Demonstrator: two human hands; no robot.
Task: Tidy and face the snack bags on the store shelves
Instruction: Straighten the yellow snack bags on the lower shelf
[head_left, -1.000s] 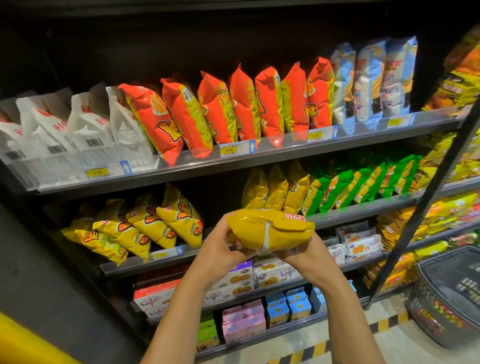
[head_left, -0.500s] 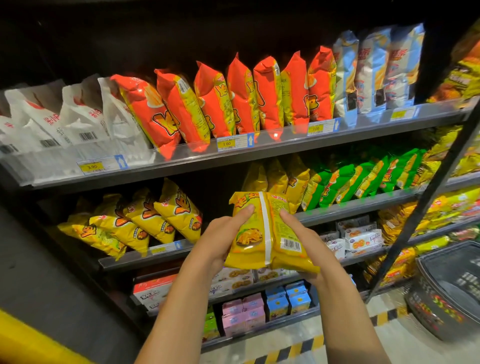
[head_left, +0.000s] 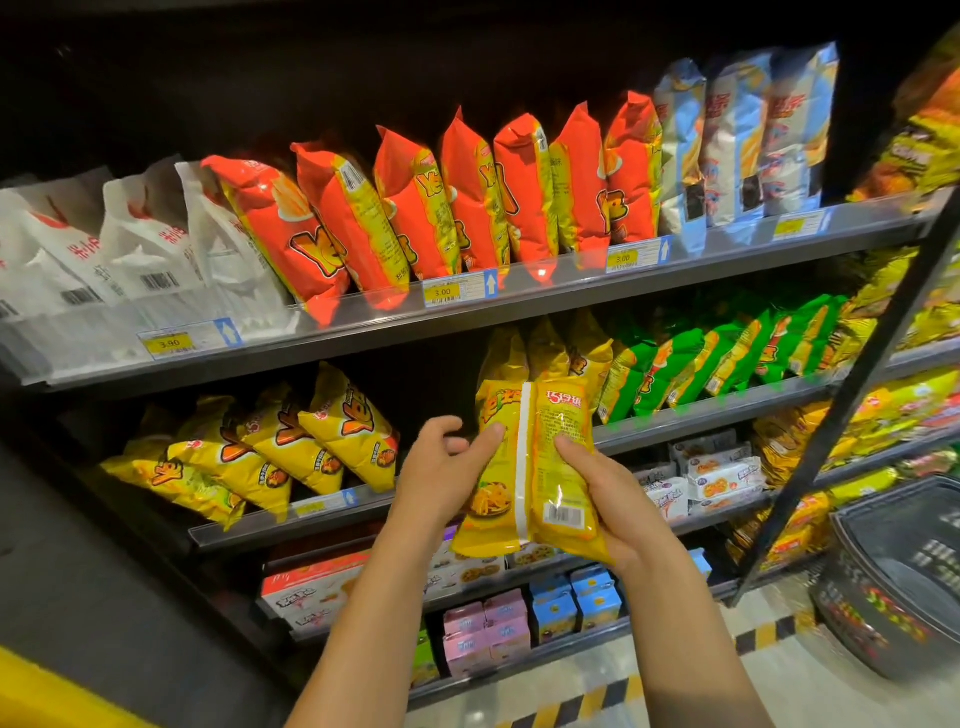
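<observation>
I hold a yellow snack bag (head_left: 540, 467) upright in front of the middle shelf (head_left: 311, 519), its back seam and barcode facing me. My right hand (head_left: 613, 499) grips its right side, fingers curled round the lower half. My left hand (head_left: 436, 467) is at the bag's left edge, with the thumb lying on it and the other fingers loosely curled beside it. Matching yellow bags (head_left: 535, 353) stand on the shelf right behind the held one. More yellow bags (head_left: 291, 447) lean over at the left, with a dark gap between the two groups.
Orange bags (head_left: 467, 197), white bags (head_left: 130, 249) and pale blue bags (head_left: 737, 140) line the top shelf. Green bags (head_left: 701, 358) fill the middle shelf's right. Small cartons (head_left: 519, 618) sit below. A black post (head_left: 852, 374) and a dark basket (head_left: 904, 571) stand at right.
The bag went from lying flat in both hands to standing upright with its back toward me. My left fingers have come off its left side, leaving the thumb on it.
</observation>
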